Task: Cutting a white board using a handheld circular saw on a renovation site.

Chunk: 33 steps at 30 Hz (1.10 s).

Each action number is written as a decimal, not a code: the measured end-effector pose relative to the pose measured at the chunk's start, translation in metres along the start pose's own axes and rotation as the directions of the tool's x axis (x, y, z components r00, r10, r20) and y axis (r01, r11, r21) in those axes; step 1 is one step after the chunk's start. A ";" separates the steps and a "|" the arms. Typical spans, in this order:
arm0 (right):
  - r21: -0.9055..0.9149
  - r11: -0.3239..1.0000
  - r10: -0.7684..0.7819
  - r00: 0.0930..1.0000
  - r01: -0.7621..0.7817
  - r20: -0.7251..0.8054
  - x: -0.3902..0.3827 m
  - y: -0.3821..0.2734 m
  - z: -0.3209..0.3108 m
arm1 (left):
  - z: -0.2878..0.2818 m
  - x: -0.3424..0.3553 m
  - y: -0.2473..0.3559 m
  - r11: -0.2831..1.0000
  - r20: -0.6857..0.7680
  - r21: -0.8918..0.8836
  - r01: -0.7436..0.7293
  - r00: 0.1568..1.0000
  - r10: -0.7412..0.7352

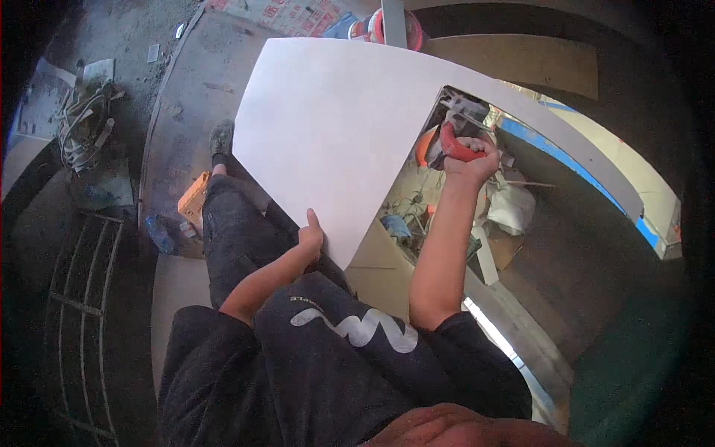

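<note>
While the right hand's [475, 159] fingers curl around a red-handled tool [450, 141] at the white panel's [320, 127] three o'clock, the left hand's [310, 237] thumb lies along the panel's six o'clock edge; its other fingers are hidden, their grip unclear. A white bag [512, 208] sits at the right hand's five o'clock, coiled cable [80, 132] at the left's ten.

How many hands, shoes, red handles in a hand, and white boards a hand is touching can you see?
Hands: 2, left hand and right hand
Shoes: 1, dark shoe
Held handles: 1, red handle
Touched boards: 1, white board
Total: 5
</note>
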State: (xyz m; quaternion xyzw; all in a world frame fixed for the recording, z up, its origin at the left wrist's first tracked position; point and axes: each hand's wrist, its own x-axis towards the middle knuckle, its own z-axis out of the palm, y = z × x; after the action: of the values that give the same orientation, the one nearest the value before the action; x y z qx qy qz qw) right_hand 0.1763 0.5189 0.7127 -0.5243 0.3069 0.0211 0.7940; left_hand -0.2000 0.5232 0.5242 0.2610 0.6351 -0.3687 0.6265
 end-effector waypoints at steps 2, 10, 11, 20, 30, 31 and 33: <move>-0.020 0.999 -0.026 1.000 0.026 -0.004 -0.003 0.003 0.000 | -0.001 0.014 -0.008 1.000 -0.042 0.004 0.000 0.999 0.000; -0.172 0.985 -0.026 0.995 0.009 -0.094 -0.045 -0.038 -0.063 | -0.012 0.000 0.001 1.000 0.001 0.025 -0.014 1.000 0.014; -0.222 0.974 0.039 0.999 -0.046 -0.034 -0.041 -0.050 -0.086 | -0.013 0.002 -0.002 0.998 -0.003 0.039 -0.052 0.999 0.052; -0.127 0.963 0.231 0.971 -0.237 -0.065 -0.097 -0.075 -0.164 | -0.014 0.079 -0.039 0.991 0.064 -0.063 -0.119 0.990 0.123; -0.456 0.885 0.164 0.979 -0.093 0.120 -0.135 -0.070 -0.172 | 0.009 0.120 -0.050 0.991 0.112 -0.130 -0.022 0.993 0.037; -0.504 0.863 0.103 0.982 -0.011 0.155 -0.139 -0.068 -0.163 | 0.012 0.125 -0.051 0.991 0.117 -0.136 -0.017 0.993 0.033; -0.533 0.846 0.096 0.972 0.033 0.213 -0.141 -0.064 -0.154 | 0.012 0.133 -0.058 0.994 0.104 -0.090 -0.063 0.992 0.072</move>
State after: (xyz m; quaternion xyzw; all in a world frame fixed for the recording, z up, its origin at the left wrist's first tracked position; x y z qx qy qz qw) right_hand 0.0132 0.4010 0.7968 -0.7128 0.2029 0.1793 0.6470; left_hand -0.2492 0.4617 0.4014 0.2347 0.6067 -0.3327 0.6827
